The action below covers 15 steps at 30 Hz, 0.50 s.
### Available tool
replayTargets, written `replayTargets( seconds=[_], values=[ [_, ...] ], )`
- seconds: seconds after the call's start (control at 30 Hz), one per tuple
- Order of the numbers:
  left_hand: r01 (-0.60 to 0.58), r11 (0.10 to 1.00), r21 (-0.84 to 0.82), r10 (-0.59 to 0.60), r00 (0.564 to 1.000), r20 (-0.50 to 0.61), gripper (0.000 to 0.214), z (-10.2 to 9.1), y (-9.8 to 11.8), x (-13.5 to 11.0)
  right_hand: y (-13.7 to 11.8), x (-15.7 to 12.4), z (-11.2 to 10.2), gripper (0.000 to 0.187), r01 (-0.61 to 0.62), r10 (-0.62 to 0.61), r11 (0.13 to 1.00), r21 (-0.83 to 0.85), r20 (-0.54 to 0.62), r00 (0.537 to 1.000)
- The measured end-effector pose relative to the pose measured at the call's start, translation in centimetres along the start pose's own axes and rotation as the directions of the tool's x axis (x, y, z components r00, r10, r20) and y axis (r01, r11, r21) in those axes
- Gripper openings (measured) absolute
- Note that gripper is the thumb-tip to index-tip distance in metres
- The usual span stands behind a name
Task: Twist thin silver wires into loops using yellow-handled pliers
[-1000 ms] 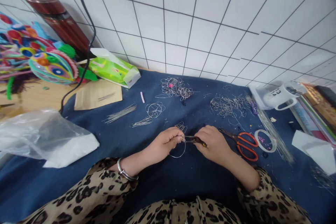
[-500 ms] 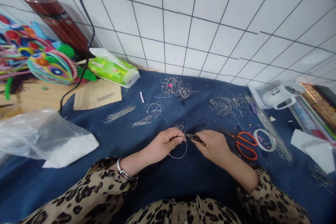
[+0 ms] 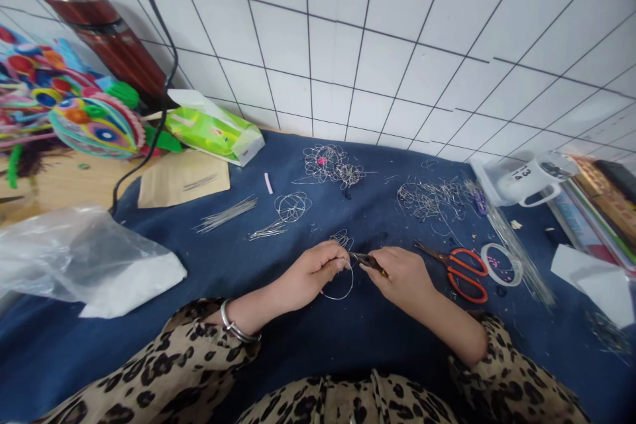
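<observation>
My left hand [image 3: 314,273] pinches a thin wire [image 3: 350,286] that bends into a loop below the fingertips. A small pink bit shows on the loop close to the palm. In my right hand [image 3: 405,276] is a pair of pliers [image 3: 370,262], its dark jaws pointing left and meeting the wire at my left fingertips. Whether the jaws are closed on the wire is too small to tell. Just behind my left fingers lies a small coil of wire [image 3: 341,237]. Orange-handled scissors [image 3: 467,271] rest to the right of my right hand.
On the blue cloth [image 3: 318,364] lie tangled wire [image 3: 325,162], straight wire pieces [image 3: 227,213] and a round dish of pink beads [image 3: 501,265]. A white mug [image 3: 529,180] stands at right. Plastic bag [image 3: 99,252], green packet [image 3: 213,132] and red flask [image 3: 99,33] are at left.
Almost nothing differs. Both hands, the wire and the pliers keep their places, with only a very slight shift of the view.
</observation>
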<state>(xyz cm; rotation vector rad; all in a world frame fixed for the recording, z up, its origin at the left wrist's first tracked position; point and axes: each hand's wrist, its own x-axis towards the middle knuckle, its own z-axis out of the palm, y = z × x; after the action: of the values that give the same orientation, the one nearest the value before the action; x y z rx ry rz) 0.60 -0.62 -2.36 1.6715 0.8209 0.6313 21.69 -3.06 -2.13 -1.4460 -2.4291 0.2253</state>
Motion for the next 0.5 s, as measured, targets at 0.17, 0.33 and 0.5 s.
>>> replayTargets(
  seconds=[0.17, 0.33, 0.5],
  values=[
    [0.050, 0.995, -0.091, -0.048, 0.999, 0.020, 0.021, 0.09, -0.14, -0.11, -0.06, -0.08, 0.07, 0.022, -0.021, 0.021, 1.000, -0.005, -0.022, 1.000],
    [0.024, 0.997, -0.070, -0.023, 1.000, 0.018, 0.020, -0.11, -0.02, -0.04, -0.19, -0.15, 0.26, 0.021, -0.028, 0.028, 1.000, -0.011, -0.035, 0.999],
    [-0.022, 1.000, -0.019, 0.022, 1.000, -0.014, 0.021, -0.14, 0.01, -0.04, -0.28, -0.13, 0.23, 0.022, -0.036, 0.036, 0.999, -0.015, -0.006, 0.999]
  ],
)
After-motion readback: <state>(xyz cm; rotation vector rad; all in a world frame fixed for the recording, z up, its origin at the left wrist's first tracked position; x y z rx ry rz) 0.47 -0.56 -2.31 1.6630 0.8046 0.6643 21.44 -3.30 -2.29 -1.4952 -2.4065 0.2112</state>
